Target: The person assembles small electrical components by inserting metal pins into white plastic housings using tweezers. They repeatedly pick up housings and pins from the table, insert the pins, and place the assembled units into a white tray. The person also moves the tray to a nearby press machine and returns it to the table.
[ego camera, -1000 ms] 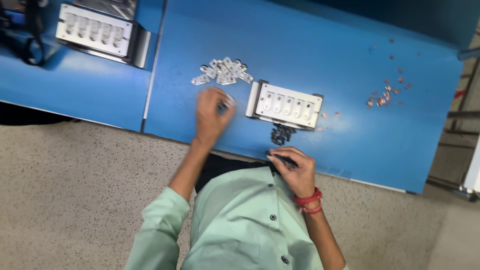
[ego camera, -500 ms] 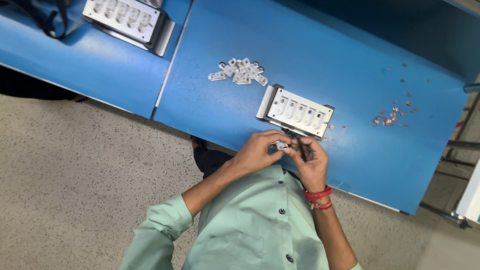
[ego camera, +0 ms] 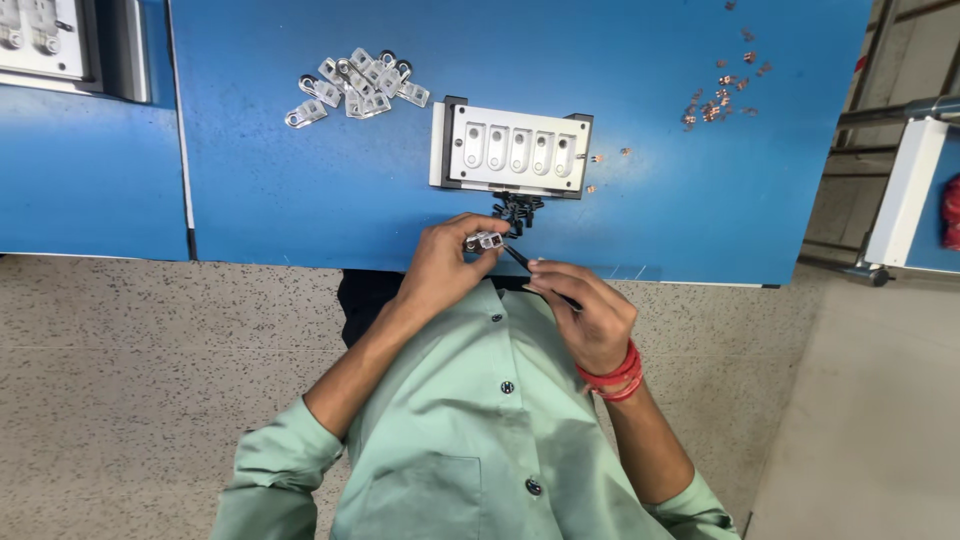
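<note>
The left hand (ego camera: 447, 262) was pinched around a small clear plastic part (ego camera: 484, 240), thumb and fingertips closed on it just over the near edge of the blue table (ego camera: 300, 190). The right hand (ego camera: 585, 310), with red thread bands at its wrist, held a thin dark tool (ego camera: 519, 256) between its closed fingers, and the tool's tip reached toward the clear part, very near it; whether the tip touched the part could not be told. Just beyond the two hands lay a little heap of small black pieces (ego camera: 517, 209) on the table, touching or almost touching the near side of a white fixture block (ego camera: 512, 148) with a row of five slots on a dark base. A few tiny copper-coloured bits lay beside the block's right end, and a looser scatter of copper-coloured bits (ego camera: 722, 98) lay well apart toward the table's far right. To the left of the block, near the far side, sat a pile of clear plastic parts (ego camera: 358, 85) like the one held. On a neighbouring blue table at the left edge stood a second white fixture (ego camera: 40, 38), only partly in view.
</note>
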